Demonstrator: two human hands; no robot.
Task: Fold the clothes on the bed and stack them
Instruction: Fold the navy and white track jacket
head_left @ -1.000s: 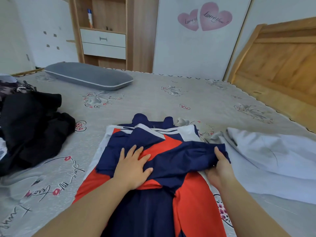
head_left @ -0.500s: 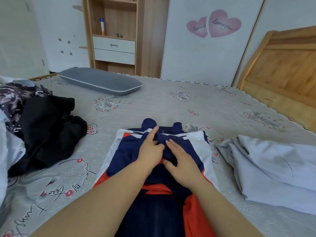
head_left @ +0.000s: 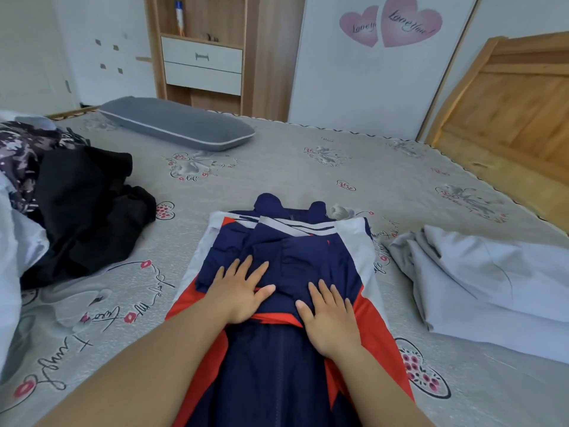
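Jacket hem cut off at bottom of frame; forearms hide part of its lower panels. Navy-red-white sports jacket [head_left: 295, 257] lies zip-up near bed's near edge, sleeves folded in over chest. Left hand [head_left: 241, 291] and right hand [head_left: 331, 315] flat on it, fingers straight, slightly apart, gripping nothing. Folded pale grey garment [head_left: 492, 282] just right; black clothes heap [head_left: 83, 211] left. Open patterned bedsheet [head_left: 308, 167] beyond; grey pillow [head_left: 178, 124] at far edge
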